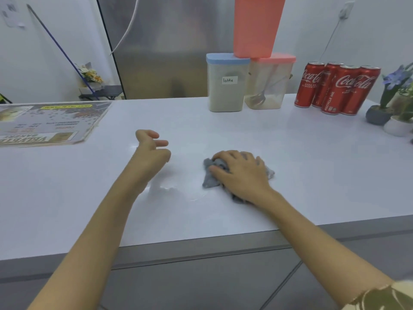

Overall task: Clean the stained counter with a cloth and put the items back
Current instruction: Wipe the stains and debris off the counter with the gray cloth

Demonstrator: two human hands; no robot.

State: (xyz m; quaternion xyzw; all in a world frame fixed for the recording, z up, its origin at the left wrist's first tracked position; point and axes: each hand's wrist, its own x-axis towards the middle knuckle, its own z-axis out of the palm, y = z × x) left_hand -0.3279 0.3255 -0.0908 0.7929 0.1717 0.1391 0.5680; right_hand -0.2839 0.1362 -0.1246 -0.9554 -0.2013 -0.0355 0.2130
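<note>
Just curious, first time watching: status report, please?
Right hand gripping crumpled grey cloth on white counter. Left hand hovering empty, fingers loosely curled. Wet smear beside cloth. Nothing blocking.

Lying mid-surface on the white laminate counter [223, 130]: crumpled grey cloth [209, 175]. Standing along the far edge: blue-lidded clear plastic canister [225, 86], pink-lidded clear plastic canister [268, 83] just right of it, four red cola cans [335, 88] further right. Lying at the far left corner: printed laminated menu sheet [49, 124].
</note>
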